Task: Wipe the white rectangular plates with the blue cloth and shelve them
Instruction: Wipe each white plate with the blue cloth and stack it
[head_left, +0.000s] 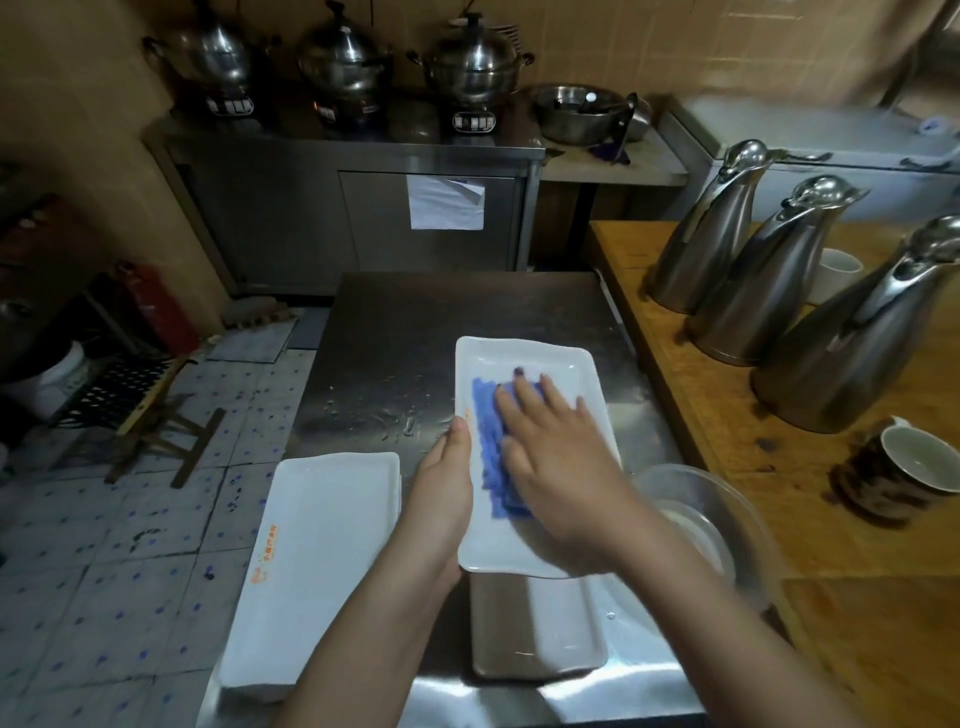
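From the head view, you are in the wiping step. Your right hand (556, 467) lies flat, fingers straight, pressing the blue cloth (491, 447) onto the middle of a white rectangular plate (519, 358). Your left hand (441, 499) grasps that plate's left rim, thumb on top of the edge, steadying it over the middle of the steel table (415, 322). The cloth is blurred, so I judge a stroke is under way along the plate's length. The far end and the right side of the plate show bare.

At the near left of the table sits another white rectangular plate with an orange mark (322, 561). It looks like the top of a small stack, though you cannot tell how many lie under it. A further white plate (561, 623) lies near you, partly under the one you hold. A clear glass bowl (727, 499) stands just right of your right wrist. To the right, a wooden counter (675, 374) carries three tall steel jugs (711, 228).

Next, I judge you need to carry the cloth to the far end and corners while keeping the left grip firm, since the table surface beside the plate shows water drops and the plate could slide. No shelf shows here, so shelving calls for you to look away from this table first. Mind the glass bowl when you lift the plate.
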